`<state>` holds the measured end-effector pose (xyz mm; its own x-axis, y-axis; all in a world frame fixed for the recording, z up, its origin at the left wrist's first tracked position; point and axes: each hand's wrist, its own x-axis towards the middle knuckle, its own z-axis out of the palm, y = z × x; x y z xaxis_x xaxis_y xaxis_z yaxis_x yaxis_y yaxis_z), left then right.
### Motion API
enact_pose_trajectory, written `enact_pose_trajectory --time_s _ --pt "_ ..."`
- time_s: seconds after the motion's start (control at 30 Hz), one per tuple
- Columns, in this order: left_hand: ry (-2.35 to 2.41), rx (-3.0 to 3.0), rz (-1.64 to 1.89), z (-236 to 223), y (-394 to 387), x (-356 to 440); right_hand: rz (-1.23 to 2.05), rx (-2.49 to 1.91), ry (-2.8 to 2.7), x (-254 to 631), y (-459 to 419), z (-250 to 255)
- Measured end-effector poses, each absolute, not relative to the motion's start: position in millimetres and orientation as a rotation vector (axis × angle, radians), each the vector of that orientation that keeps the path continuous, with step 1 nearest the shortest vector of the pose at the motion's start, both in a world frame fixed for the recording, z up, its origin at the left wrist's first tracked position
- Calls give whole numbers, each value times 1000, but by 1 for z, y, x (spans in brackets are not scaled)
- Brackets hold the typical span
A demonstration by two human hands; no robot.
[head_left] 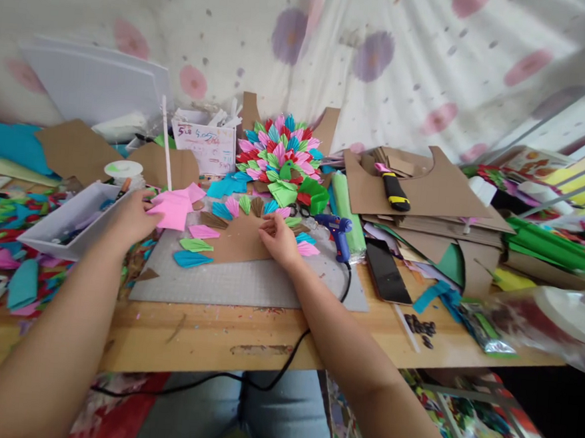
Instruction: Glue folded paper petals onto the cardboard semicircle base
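Pink crepe paper pieces (173, 210) are at the fingertips of my left hand (131, 220), which closes on their left edge beside the white bin. My right hand (278, 239) is over a brown cardboard piece (245, 242), its thumb and fingers pinched together; whatever may be between them is too small to make out. Pleated paper petals in pink, blue, green and brown, such as a blue petal (192, 259), fan around the cardboard's edge. The cardboard lies on a grey cutting mat (248, 286). A blue hot glue gun (339, 234) rests right of my right hand.
Behind the mat stands a cardboard shape covered in colourful petals (282, 145). A white bin (65, 240) is at left. On the right are a phone (387, 271), a utility knife (395, 190) on stacked cardboard (434, 202), and dark beads (421, 327). A black cord (293, 356) crosses the table's front edge.
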<state>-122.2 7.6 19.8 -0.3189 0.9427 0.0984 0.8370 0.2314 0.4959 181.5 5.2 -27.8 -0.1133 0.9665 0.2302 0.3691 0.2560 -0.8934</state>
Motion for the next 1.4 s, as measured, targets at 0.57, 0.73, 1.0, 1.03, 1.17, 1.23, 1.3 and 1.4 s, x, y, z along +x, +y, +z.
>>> enact_pose_trajectory --time_s 0.57,0.73,1.0,1.03,1.17,1.23,1.3,1.4 --pt "2060 2244 480 19 -26 -115 799 -1338 -1851 178 -1 -24" --pt "1999 2283 468 11 -24 -118 849 -1416 -1760 174 -2 -22" --pt "2177 2196 367 17 -25 -113 860 -1508 -1767 172 -8 -15" --pt "2230 2164 369 18 -25 -111 861 -1512 -1761 172 -8 -15" --pt "2434 2009 397 20 -25 -105 849 -1497 -1763 173 -6 -19" --pt "2493 1950 438 20 -24 -104 851 -1487 -1760 173 -5 -21" --pt "2509 1923 520 18 -22 -104 861 -1484 -1749 174 -3 -23" --pt "2446 1889 659 17 -21 -106 867 -1481 -1739 174 -2 -25"
